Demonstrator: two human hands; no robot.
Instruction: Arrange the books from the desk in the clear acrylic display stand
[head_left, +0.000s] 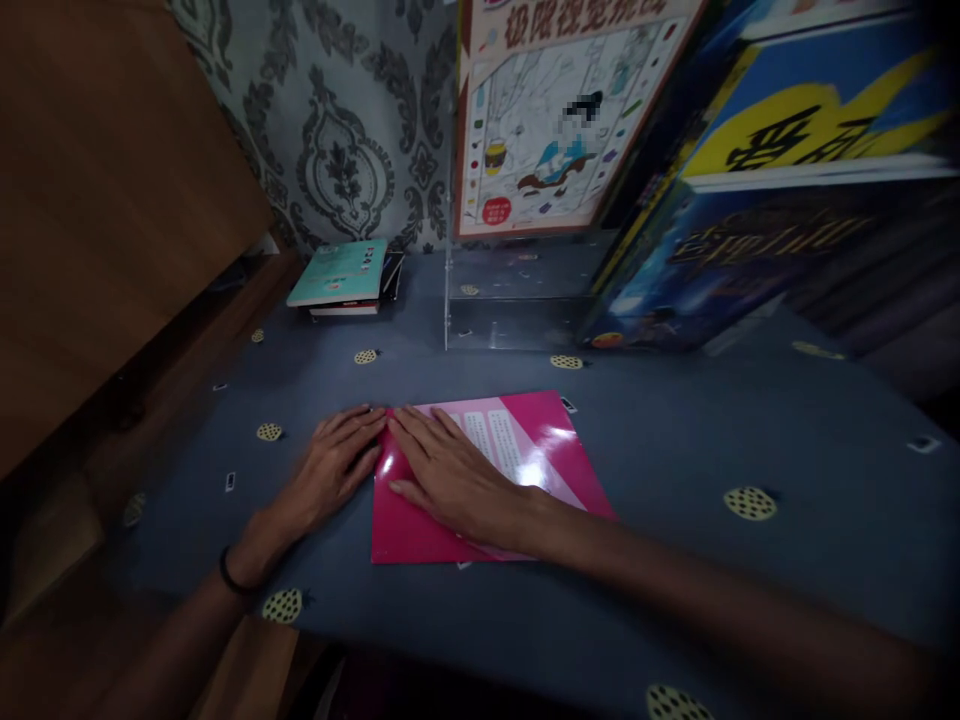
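A glossy pink book (pixel 555 430) lies closed and flat on the dark blue patterned tablecloth (pixel 675 430). Across its left part rests my right hand (pixel 450 475), palm down, with fingers stretched toward the upper left corner. My left hand (pixel 337 465) lies flat against the book's left edge, its fingertips meeting those of my right hand near that corner. Neither hand grips anything that I can see. White text panels on the cover are partly covered by my right hand, and light glares off the shiny surface.
Behind the pink book stands a clear acrylic rack (pixel 510 320) holding an upright picture book (pixel 555 120). Blue books (pixel 705 260) lean at the right. A small stack topped by a teal book (pixel 341 272) sits at the back left, near a wooden panel (pixel 112 180).
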